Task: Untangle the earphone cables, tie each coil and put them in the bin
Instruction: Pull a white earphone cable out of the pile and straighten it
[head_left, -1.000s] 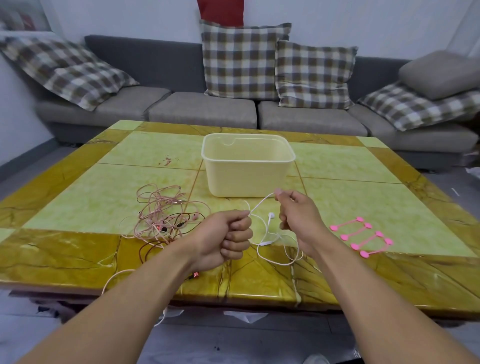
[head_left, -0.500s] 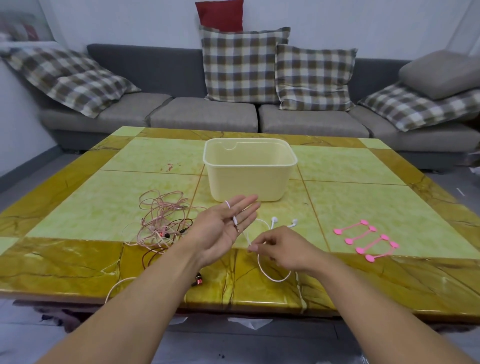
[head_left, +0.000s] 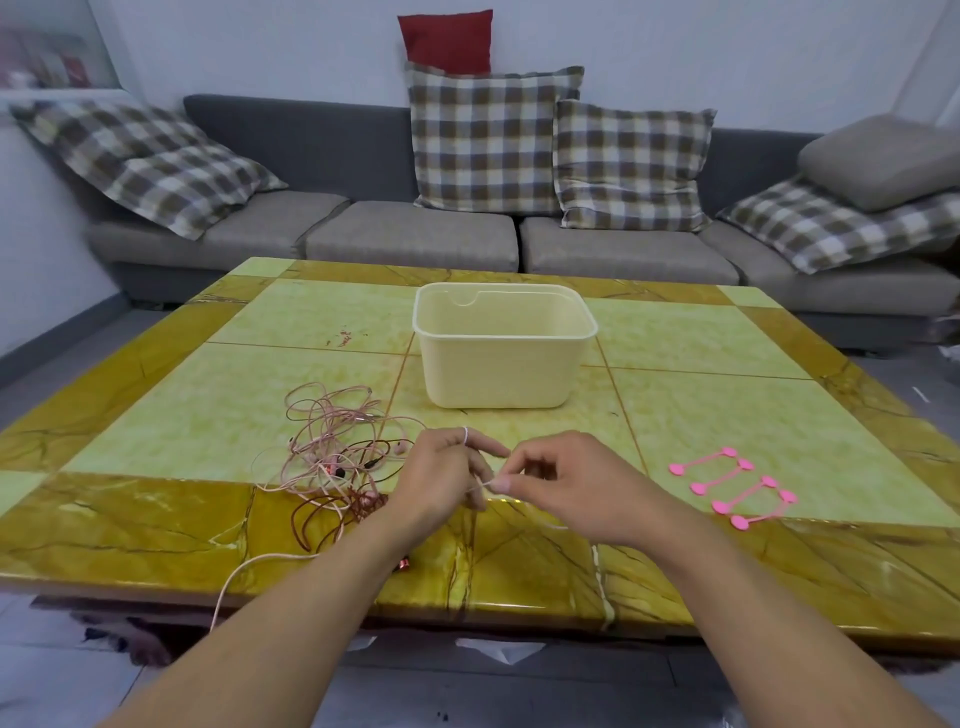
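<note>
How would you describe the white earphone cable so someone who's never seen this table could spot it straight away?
Start at the cream bin in the middle of the table, then come toward the near edge where the two hands meet. The white earphone cable loops over the left hand and is pinched by the right hand. Unlike the pink tangle lying loose to the left, it is white and held.

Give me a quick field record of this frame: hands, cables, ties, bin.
left hand: white cable looped over its fingers
right hand: pinches the white cable at its fingertips
pink cable tangle: loose on the table, left of the hands, one strand over the near edge
pink ties: four, on the table, right of the hands
bin: cream, behind the hands, no cable seen inside
</note>
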